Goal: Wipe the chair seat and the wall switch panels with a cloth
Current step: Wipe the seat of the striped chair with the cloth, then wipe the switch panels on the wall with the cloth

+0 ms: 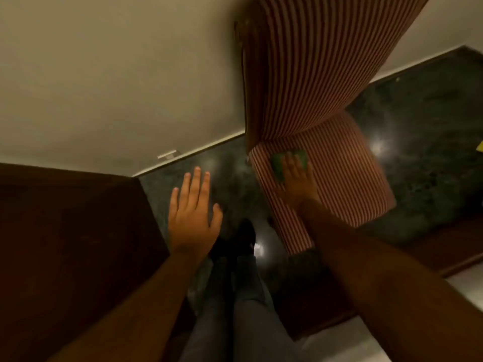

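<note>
One striped chair seat [339, 184], seemingly dark marble floor [431, 126].

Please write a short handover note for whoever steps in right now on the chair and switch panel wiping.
Right hand: flat, fingers spread, pressing the green cloth on the striped chair seat, near the backrest.
Left hand: open, empty, held out over the dark floor, touching nothing.
Done: seat wiping is under way; how much is covered cannot be told.
Left: finish the seat, then the wall switch panels, which are not in view.
</note>
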